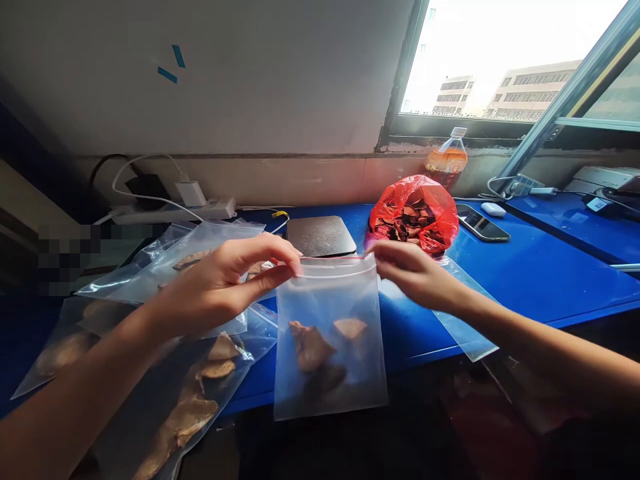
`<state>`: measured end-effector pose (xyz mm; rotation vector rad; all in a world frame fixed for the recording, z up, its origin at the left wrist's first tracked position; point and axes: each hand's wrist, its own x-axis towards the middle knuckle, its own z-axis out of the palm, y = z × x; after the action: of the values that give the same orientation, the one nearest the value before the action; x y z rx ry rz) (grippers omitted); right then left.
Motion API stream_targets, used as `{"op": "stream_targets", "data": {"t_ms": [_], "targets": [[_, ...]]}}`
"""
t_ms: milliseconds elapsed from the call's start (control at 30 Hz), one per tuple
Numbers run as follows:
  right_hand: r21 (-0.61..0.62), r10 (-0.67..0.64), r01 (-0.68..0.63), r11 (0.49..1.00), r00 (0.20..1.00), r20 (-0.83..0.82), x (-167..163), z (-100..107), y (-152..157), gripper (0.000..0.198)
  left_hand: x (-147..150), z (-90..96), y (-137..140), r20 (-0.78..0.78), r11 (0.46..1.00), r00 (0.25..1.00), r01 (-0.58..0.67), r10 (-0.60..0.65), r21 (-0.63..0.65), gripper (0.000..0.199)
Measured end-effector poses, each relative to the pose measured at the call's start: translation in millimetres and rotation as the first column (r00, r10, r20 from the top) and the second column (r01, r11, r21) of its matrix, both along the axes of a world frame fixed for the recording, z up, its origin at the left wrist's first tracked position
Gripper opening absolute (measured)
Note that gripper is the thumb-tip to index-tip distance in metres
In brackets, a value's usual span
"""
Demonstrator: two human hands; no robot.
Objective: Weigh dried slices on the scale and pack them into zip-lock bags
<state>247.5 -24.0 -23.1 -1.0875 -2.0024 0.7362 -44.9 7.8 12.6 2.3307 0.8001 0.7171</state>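
Between my hands hangs a clear zip-lock bag with a few brown dried slices inside, in front of the table's front edge. My left hand pinches its upper left corner between thumb and fingers. The upper right corner is gripped by my right hand, fingers closed. A red line and a white zip strip run along the bag's top. Behind it lies a flat scale with crumbs on its plate. A red plastic bag full of dark dried slices stands open beyond my right hand.
Several filled clear bags lie heaped at the left, under my forearm. A flat clear bag overhangs the front edge at right. Along the back are a power strip, a bottle, a phone and a white case.
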Motion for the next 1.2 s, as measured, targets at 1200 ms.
{"op": "stream_targets", "data": {"t_ms": [1200], "targets": [[0.07,-0.054,0.059,0.996,0.996,-0.07,-7,18,0,0.019,18,-10.6,3,0.183,0.906,0.927,-0.254,0.329,-0.339,0.03]]}}
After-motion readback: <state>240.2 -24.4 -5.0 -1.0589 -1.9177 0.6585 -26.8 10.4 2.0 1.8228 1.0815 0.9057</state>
